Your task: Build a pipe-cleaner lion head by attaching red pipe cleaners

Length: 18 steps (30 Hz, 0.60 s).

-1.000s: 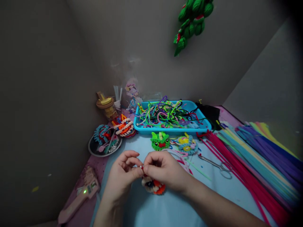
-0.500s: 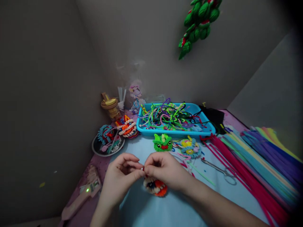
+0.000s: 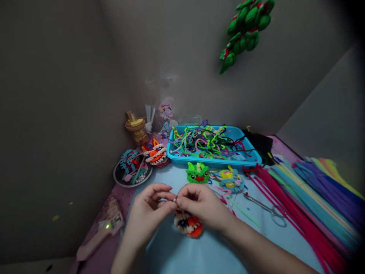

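Grey walls (image 3: pixel 185 87) stand behind a pink worktop (image 3: pixel 125 195) covered by a pale blue mat (image 3: pixel 225 253). Over the mat, an orange-and-cream fuzzy piece (image 3: pixel 188 225) sits just below the right hand (image 3: pixel 201 201), its longer axis slanting from upper left to lower right. The right hand is nearer to it; the left hand (image 3: pixel 149 207) is off to its upper left. The right grip is pinched closed, seemingly on the piece's upper end, though the fingers hide what lies between. In the left grip, thumb and forefinger nearly meet on a small shiny bead (image 3: pixel 174 200), right beside the other hand's fingertips. Beyond lie a green horned face (image 3: pixel 197 173), a blue-and-yellow piece (image 3: pixel 229 180) and a blue tray (image 3: pixel 212 162) of tangled stems (image 3: pixel 211 140); scissors (image 3: pixel 265 207) rest to the right.
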Tool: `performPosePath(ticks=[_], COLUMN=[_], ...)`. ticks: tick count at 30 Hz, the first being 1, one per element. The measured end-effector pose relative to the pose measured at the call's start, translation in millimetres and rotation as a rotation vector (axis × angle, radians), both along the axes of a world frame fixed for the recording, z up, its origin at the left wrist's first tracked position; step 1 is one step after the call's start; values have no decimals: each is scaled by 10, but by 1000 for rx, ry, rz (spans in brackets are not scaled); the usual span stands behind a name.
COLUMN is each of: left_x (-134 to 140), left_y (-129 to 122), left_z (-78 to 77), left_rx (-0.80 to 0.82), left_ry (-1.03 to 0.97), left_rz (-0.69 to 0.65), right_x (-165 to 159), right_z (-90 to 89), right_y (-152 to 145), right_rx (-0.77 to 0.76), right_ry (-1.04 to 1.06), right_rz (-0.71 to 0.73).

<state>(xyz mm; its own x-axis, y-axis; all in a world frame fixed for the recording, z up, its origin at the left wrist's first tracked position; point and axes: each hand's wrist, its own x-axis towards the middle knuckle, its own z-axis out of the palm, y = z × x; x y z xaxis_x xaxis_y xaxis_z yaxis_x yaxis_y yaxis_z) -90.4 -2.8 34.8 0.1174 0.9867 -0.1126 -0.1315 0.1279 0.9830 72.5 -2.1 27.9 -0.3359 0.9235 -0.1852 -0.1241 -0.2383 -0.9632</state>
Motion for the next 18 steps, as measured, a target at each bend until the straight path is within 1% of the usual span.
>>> performPosePath(ticks=[6,8,12,14,18], left_x=[23,23,45,62,86], left_y=[21,27,25,13,-18], left_z=[-79,-98,-97,-86,-70], left_rx=[67,68,76,94,115], left_ry=[-25,-37,-40,-48,-70], left_rz=[70,81,100,112,119], right_x=[-30,-48,-83,-102,-140], right_z=[2,-5,-46,-78,-145], right_y=[-2,-13,-56,-85,-130], right_rx=[31,56,157,184,140], right_ry=[42,7,-92,-73,65], right_rz=[-29,-62,-141,-149,-120])
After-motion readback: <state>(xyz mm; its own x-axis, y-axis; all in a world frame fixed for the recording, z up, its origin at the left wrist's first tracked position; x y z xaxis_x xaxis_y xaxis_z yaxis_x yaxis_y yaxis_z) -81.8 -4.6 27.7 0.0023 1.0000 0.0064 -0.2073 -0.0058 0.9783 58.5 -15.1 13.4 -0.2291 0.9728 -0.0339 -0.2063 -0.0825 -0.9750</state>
